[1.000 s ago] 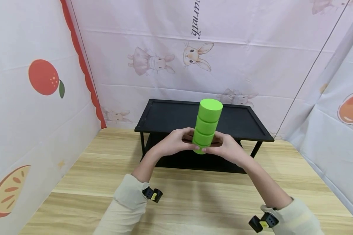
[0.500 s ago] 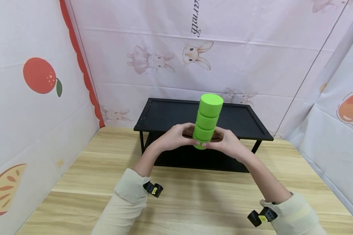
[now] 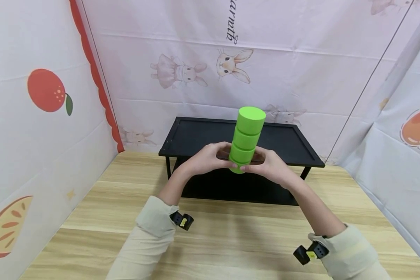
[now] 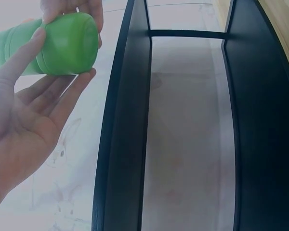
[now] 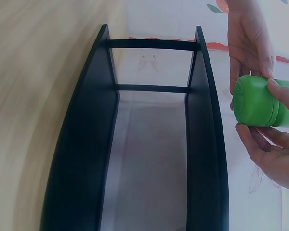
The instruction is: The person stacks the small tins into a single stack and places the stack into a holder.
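A bright green ridged cylinder, banded by several grooves, stands nearly upright between my two hands, its top leaning a little right in the head view. My left hand holds its lower end from the left, thumb in front and fingers behind. From the right, my right hand grips the same end, the two thumbs close together. In the left wrist view the smooth rounded base of the cylinder shows past the fingertips. The right wrist view shows the cylinder raised above the upper shelf level.
Behind and below the hands, a black two-tier rack stands on the wooden table. A rabbit-print cloth hangs behind it. Fruit-print cloths line both sides.
Both hands have lifted the green cylinder slightly, staying in the same grip. The rack has not moved.
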### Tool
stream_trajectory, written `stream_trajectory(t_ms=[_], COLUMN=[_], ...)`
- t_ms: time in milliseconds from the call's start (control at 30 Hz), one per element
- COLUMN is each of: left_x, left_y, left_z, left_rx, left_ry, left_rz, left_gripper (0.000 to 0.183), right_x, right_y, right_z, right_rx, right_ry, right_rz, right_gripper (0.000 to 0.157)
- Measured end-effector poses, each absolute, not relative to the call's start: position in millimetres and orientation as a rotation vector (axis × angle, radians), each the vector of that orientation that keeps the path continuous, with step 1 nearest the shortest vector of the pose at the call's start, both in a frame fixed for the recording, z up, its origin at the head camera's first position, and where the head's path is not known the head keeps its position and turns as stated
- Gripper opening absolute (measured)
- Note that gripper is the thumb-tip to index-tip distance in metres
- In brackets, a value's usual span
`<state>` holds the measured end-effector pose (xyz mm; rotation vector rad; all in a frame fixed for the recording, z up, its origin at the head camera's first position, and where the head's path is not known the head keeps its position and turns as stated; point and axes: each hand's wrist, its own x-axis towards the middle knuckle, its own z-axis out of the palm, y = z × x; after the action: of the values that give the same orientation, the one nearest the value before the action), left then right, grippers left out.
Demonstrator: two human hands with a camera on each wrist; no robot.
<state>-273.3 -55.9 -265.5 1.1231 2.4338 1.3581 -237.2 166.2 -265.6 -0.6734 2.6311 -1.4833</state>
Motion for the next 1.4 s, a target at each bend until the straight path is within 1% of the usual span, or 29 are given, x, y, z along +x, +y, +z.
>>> stream_trajectory(t_ms=[833,1167,1400], left_x=[-289.2,-300.7,-310.7], left_y=[-56.7,-54.3,-53.6], left_z=[-257.5,-258.3,-259.8], left_rx=[1.104,1.078,1.063], left_ry=[2.432,2.402,2.396], left_rz=[1.363,1.390,1.391], left_gripper=[0.055,0.055,0.056], right_x=[-254.7,-265.4,-274.8], right_y=[165.9,167.8,168.4], right_z=[-257.0,-257.4,-259.6], right_rx=[-0.677,-0.686,-0.679], right_ry=[2.627,2.633,2.629], right_rz=[-1.454,-1.453,-1.454], right_gripper=[0.057,0.054,0.057])
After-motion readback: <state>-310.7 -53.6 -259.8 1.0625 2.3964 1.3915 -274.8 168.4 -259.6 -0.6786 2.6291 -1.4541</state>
